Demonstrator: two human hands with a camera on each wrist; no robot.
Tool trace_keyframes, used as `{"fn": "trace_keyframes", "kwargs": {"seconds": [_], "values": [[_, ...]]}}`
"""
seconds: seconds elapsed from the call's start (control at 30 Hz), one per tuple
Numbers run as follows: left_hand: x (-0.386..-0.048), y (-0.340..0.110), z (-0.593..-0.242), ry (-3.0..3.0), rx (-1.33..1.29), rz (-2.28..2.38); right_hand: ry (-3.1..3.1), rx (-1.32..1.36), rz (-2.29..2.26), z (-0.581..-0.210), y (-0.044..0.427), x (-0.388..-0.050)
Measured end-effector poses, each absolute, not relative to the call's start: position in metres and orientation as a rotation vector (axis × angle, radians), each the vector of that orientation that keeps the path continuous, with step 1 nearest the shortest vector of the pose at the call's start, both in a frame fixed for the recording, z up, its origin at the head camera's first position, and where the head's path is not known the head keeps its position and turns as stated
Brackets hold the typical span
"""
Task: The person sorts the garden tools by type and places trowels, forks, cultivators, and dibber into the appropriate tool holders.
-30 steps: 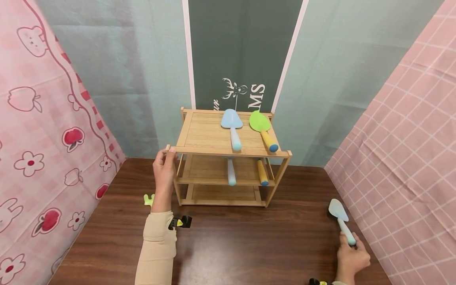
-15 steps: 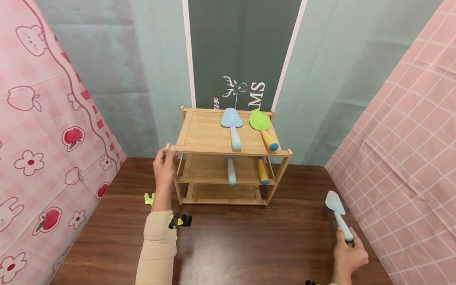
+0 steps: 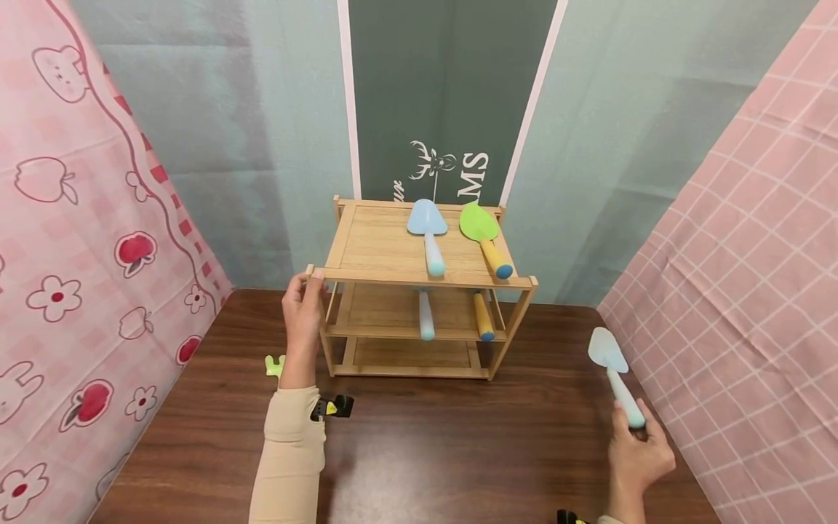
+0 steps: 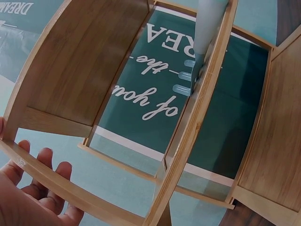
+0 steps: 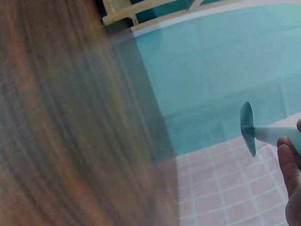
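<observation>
My left hand (image 3: 303,309) grips the front left corner of the wooden shelf rack (image 3: 366,276); in the left wrist view, the fingers (image 4: 45,157) curl by its wooden bar. At the right, my right hand (image 3: 638,455) pinches the handle end of a pale blue toy shovel (image 3: 625,397), its blade pointing away and held above the table. The right wrist view shows that shovel (image 5: 277,134) edge-on. On the top shelf lie a blue shovel (image 3: 432,251) and a green shovel with a yellow handle (image 3: 492,255). White (image 3: 426,316) and yellow (image 3: 483,316) handles protrude on the middle shelf.
A light green object (image 3: 273,365) lies on the brown table (image 3: 445,451), left of the rack and partly behind my left forearm. Pink patterned cloth (image 3: 59,218) hangs at the left, pink checked cloth (image 3: 753,291) at the right, and a grey-green curtain (image 3: 609,145) behind.
My right hand has moved the pale blue shovel forward and slightly left, away from the table's near edge. The left hand keeps its grip on the rack corner.
</observation>
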State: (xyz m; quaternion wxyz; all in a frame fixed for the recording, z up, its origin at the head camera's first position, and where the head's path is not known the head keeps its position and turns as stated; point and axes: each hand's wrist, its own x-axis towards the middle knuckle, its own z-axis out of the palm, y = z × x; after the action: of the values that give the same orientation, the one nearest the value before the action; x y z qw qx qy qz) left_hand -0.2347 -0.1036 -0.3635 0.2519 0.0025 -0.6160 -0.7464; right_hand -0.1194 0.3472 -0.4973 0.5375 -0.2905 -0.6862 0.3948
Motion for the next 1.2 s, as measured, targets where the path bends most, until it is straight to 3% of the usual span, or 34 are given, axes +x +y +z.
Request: {"fn": "trace_keyframes", "kwargs": {"seconds": [0.4,0.97,1.2], "values": [[-0.236,-0.104,-0.364,-1.650,0.012,-2.037,-1.583,-0.493,0.970,-0.443,0.306,-0.115],[-0.236,-0.104,-0.364,-1.675,0.028,-2.022,-1.582,-0.290,0.935,-0.409,0.286,-0.118],[-0.252,-0.110,-0.384,-1.671,0.038,-2.034,-1.542,-0.227,0.943,-0.399,0.279,-0.119]]}}
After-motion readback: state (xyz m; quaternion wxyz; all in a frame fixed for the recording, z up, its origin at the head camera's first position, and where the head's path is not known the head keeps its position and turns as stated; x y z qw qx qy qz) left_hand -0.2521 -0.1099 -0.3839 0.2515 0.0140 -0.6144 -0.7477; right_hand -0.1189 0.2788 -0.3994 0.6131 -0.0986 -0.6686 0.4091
